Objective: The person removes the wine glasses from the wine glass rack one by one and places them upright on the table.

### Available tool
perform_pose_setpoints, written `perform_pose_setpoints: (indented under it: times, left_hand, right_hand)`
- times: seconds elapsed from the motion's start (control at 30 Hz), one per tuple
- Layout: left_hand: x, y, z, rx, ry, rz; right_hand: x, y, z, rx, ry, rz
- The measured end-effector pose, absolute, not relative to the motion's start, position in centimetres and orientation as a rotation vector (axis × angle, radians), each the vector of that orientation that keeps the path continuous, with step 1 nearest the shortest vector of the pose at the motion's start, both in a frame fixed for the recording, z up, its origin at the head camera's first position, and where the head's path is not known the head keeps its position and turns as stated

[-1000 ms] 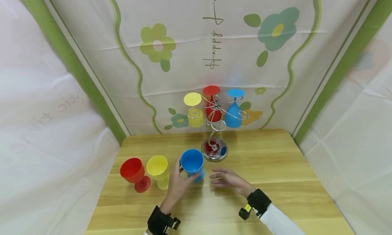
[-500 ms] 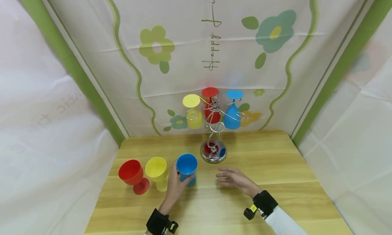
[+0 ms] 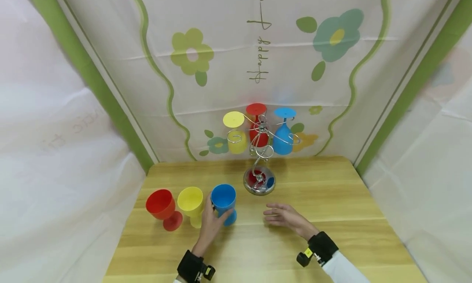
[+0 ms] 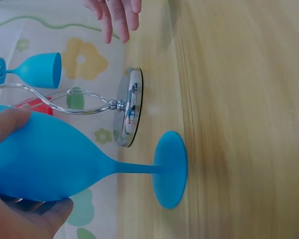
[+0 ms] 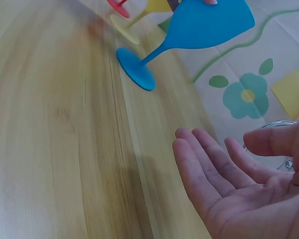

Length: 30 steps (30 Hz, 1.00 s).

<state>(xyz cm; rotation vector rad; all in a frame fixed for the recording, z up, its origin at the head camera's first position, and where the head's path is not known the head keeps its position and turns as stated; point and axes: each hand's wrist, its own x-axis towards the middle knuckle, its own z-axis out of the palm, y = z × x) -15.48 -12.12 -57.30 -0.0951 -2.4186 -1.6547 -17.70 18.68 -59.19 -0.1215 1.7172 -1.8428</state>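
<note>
My left hand (image 3: 210, 227) grips the bowl of a blue goblet (image 3: 223, 197), thumb on one side and fingers on the other. The goblet stands upright, mouth up; its round foot (image 4: 170, 169) shows close to the tabletop in the left wrist view. To its left are a yellow goblet (image 3: 190, 201) and a red goblet (image 3: 161, 205), both upright. My right hand (image 3: 287, 218) hovers to the right of the blue goblet, fingers extended and holding nothing. In the right wrist view this palm (image 5: 249, 199) faces up.
Behind stands a silver wire goblet rack (image 3: 259, 184) with a round base. Hanging upside down from it are yellow (image 3: 236, 141), red (image 3: 258, 137) and blue goblets (image 3: 283, 140). The wooden table (image 3: 313, 184) ends at a flower-print cloth wall (image 3: 221, 78).
My left hand has moved the blue goblet left, away from the rack base and closer to the yellow one. My right hand has drawn back to the right.
</note>
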Motion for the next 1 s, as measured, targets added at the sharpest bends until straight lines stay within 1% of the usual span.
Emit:
perform_pose_setpoints:
  times: [0.43, 1.0]
  left_hand:
    - [-15.4, -12.1, -57.6, -0.094, -2.417, -1.669]
    - [-15.5, -12.2, -57.4, -0.049, -2.435, -1.692]
  right_hand:
    - [-17.4, 19.0, -59.0, -0.104, 1.699, -1.846]
    - [-17.3, 22.5, -59.4, -0.074, 1.781, -1.819]
